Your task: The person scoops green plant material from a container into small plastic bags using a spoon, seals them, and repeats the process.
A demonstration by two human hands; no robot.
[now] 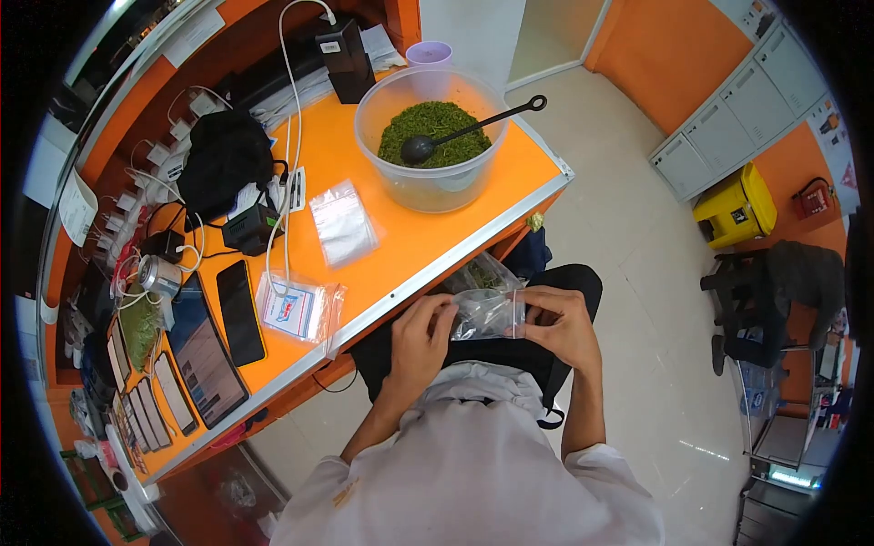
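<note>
Over my lap, a small clear zip bag [485, 316] is stretched between my two hands. My right hand [563, 328] pinches its zip edge between thumb and fingers. At the other end, the curled fingers of my left hand [422, 335] close on the bag's left side. Just beyond it lies another clear bag with green chopped leaves [485, 273], partly under the desk edge. On the desk, a large translucent tub [432, 189] holds chopped green leaves [435, 121]. A black ladle [473, 132] rests in it, handle over the rim.
On the orange desk [319, 136] lie a stack of clear bags [343, 224], printed zip bags [299, 308], a black phone [239, 312], a tablet [206, 350] and several more phones. A white cable [298, 118] crosses the desk. A purple cup [429, 54] stands behind the tub.
</note>
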